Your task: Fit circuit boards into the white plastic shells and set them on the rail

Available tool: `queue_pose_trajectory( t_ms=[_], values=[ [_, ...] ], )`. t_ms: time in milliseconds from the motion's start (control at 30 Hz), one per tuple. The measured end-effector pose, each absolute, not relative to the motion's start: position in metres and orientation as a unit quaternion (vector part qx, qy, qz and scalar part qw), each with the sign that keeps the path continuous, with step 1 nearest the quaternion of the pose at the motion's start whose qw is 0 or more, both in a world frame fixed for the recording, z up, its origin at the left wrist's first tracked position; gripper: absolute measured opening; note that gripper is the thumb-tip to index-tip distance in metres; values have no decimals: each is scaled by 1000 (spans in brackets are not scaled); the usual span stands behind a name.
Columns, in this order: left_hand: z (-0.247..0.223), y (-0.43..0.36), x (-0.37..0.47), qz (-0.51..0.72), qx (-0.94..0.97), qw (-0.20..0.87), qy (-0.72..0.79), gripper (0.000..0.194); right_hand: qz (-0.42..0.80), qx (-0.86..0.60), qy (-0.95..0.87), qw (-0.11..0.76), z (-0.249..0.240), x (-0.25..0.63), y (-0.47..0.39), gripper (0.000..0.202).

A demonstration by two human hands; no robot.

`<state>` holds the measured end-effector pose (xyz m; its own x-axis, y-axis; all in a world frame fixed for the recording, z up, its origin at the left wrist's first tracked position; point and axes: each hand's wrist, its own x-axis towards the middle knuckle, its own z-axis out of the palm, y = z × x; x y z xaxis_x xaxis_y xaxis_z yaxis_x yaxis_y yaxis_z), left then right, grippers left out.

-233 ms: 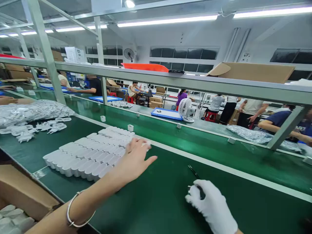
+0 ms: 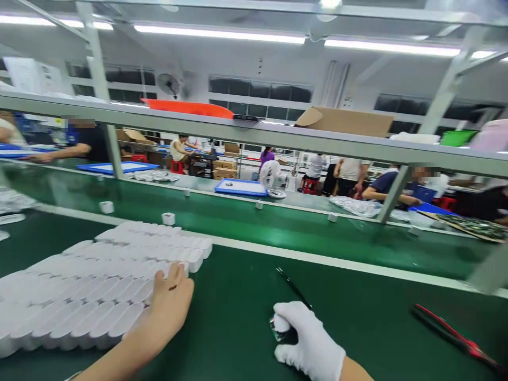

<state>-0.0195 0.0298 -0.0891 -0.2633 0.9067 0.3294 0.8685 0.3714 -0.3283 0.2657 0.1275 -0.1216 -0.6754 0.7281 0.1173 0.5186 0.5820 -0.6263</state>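
My bare left hand (image 2: 171,301) is at the right edge of a block of white oval cases (image 2: 99,286) standing in rows on the green bench. Its fingers curl over a case near the block's corner; whether they grip it is hidden. My right hand (image 2: 296,336), in a white glove, holds a small white and shiny part (image 2: 280,324) between thumb and fingers. Just beyond the glove lies a pair of dark tweezers (image 2: 293,287), pointing away to the left.
Red-handled pliers (image 2: 448,328) lie at the right. Small white pieces, one a case (image 2: 168,218), stand on the green belt (image 2: 230,217) beyond the pale strip. A shelf beam (image 2: 254,129) crosses above. Other people sit or stand across the line.
The view has turned right, bringing the pliers into sight. My left hand has come down and back onto the cases. The part in my right hand now shows more clearly.
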Motion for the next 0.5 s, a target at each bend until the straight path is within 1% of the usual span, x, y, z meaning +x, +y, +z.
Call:
queue_pose_trajectory(
  t_ms=[33,100,167,233,300,367,400,467,500],
  values=[
    [-89,32,-20,43,-563,243,-789,33,293,-346,-873,182,-119,268,130,55],
    [-86,38,-20,43,-558,260,-787,38,317,-341,-867,177,-114,271,136,58],
    [-85,44,-20,40,-553,276,-785,38,344,-337,-859,173,-113,272,142,50],
    [-87,48,-24,34,-543,291,-787,36,347,-346,-854,175,-116,271,145,41],
    [-91,49,-32,25,-531,297,-793,36,321,-379,-850,178,-121,269,146,46],
    [-95,49,-41,13,-526,292,-799,37,285,-407,-849,178,-126,268,144,57],
    [-95,49,-45,9,-529,285,-799,38,272,-409,-853,178,-128,268,142,58],
    [-91,48,-50,4,-537,251,-805,41,261,-395,-864,170,-128,270,139,53],
    [-87,47,-49,-17,-543,224,-809,43,264,-387,-869,162,-127,271,137,52]
  ],
)
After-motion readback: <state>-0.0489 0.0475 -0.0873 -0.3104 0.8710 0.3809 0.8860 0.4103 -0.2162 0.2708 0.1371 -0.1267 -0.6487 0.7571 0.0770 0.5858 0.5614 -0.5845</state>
